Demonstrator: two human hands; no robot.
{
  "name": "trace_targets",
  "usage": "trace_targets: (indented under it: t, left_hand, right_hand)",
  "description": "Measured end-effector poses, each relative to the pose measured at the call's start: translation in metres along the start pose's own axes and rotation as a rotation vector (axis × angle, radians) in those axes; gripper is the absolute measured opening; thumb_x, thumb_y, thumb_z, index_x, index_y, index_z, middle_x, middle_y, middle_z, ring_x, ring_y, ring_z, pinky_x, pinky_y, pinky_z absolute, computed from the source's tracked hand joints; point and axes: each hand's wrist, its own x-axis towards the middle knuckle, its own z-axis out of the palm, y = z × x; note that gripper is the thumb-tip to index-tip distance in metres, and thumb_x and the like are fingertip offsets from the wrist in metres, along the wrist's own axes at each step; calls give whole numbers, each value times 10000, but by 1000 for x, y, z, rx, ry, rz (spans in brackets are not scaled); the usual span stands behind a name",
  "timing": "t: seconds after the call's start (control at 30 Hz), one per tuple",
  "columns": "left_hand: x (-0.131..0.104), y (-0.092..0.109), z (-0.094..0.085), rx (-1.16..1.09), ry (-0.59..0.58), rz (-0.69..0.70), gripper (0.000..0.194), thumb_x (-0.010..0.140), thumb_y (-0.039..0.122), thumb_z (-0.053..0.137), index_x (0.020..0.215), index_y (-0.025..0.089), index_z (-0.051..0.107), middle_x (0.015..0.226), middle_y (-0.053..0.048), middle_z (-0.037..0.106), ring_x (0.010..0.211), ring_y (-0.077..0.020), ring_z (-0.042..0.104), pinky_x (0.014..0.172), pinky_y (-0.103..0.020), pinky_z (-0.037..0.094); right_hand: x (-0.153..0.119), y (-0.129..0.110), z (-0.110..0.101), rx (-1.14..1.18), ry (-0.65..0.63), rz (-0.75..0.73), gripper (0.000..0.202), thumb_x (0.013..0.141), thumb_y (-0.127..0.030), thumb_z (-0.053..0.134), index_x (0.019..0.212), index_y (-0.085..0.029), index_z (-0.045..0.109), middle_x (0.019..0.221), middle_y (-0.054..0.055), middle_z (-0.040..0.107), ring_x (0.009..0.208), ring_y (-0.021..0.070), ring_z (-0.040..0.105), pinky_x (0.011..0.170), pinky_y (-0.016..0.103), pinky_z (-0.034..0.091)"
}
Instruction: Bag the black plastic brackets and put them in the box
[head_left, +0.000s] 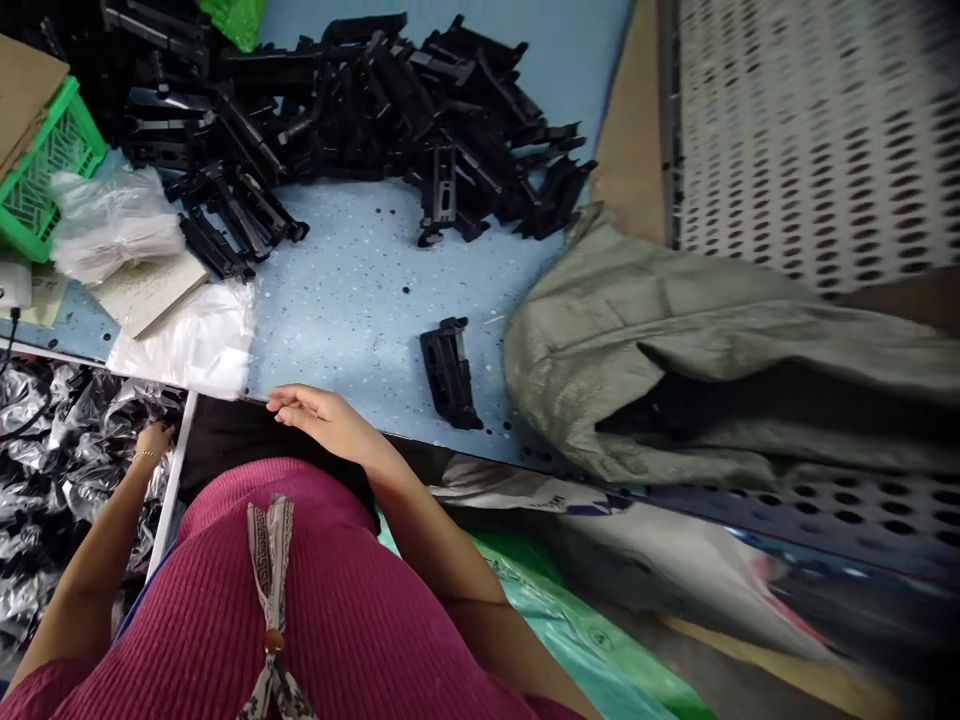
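My right hand (pixel 319 415) rests at the table's front edge, fingers stretched out and holding nothing, beside a flat stack of clear plastic bags (pixel 199 340). My left hand (pixel 154 440) is down at the left, over a container of black parts wrapped in clear plastic (pixel 71 490). Its fingers look curled, and what they may hold is too dark and small to make out. To the right of my right hand, a single black plastic part (pixel 450 373) lies on the blue speckled table (pixel 337 290).
A big heap of similar black plastic parts (pixel 360 110) covers the back of the table. At left stand a green basket (pixel 75 130) and a bundle of plastic bags (pixel 116 220) on a board (pixel 154 300). A grey-green sack (pixel 600 330) lies at right, near a perforated panel (pixel 810 140).
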Motion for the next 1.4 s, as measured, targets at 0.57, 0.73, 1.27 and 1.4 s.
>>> trace_targets:
  t: [0.57, 0.73, 1.27, 1.4]
  left_hand:
    - [-68, 122, -91, -360, 875, 706, 157, 913, 272, 628, 838, 170, 721, 947, -101, 682, 819, -203, 638, 717, -311, 527]
    - [-55, 106, -108, -670, 735, 750, 166, 872, 293, 674, 751, 180, 677, 798, -30, 657, 741, -154, 612, 728, -287, 509]
    - [-55, 82, -109, -450, 876, 846, 465, 901, 108, 490, 1332, 131, 661, 1372, -155, 659, 1254, -241, 654, 1086, -419, 556]
    - [-60, 74, -102, -411, 916, 873, 532, 933, 115, 482, 1457, 152, 570, 1447, -168, 599, 1301, -241, 628, 1090, -413, 561]
  right_hand:
    - [-34, -11, -91, -1118, 521, 190, 462, 934, -124, 409, 1258, -247, 715, 1241, 130, 586, 936, 244, 679, 781, 356, 527]
    - [-38, 4, -100, -954, 557, 124, 321, 936, -281, 526, 1216, -188, 652, 1222, 147, 665, 1091, 312, 663, 930, 442, 531]
    - [33, 28, 13, 847, -280, 353, 306, 826, -402, 804, 847, -132, 663, 693, 59, 702, 455, 55, 448, 399, 167, 347]
    - [27, 35, 17, 1026, -208, 390, 200, 970, -310, 656, 955, -111, 671, 739, 49, 686, 462, 38, 432, 384, 124, 366]
